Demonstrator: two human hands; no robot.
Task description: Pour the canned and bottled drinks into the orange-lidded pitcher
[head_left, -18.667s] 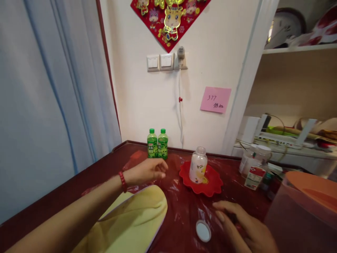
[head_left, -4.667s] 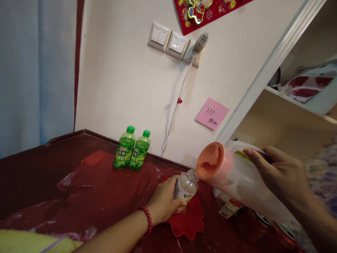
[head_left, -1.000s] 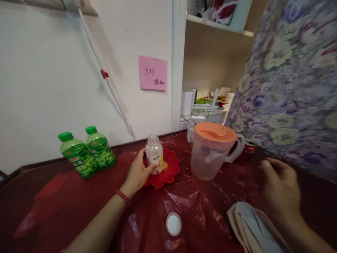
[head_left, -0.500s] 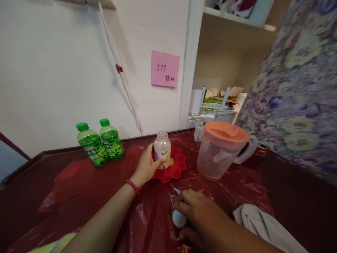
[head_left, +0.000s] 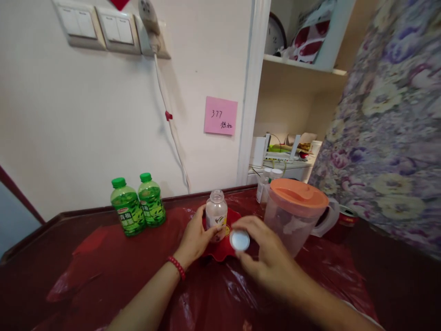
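Observation:
My left hand [head_left: 197,234] is wrapped round a small clear bottle [head_left: 217,216] with a printed label and an uncovered mouth. The bottle stands upright on a red scalloped plate [head_left: 235,219]. Just to the right, my right hand [head_left: 265,248] pinches a round white bottle cap [head_left: 240,240] between fingers and thumb. The cap is off the table, beside the bottle and apart from its mouth. Part of the plate is hidden behind my hands.
Two green drink bottles [head_left: 151,202] stand at the left by the wall. A pitcher [head_left: 292,216] with an orange lid is at the right, small white-capped bottles [head_left: 263,184] behind it. An open can [head_left: 346,216] sits beside its handle.
My right hand has lifted the white cap from the table and brought it up beside the bottle. My left hand stays on the bottle. The camera view has tilted upward.

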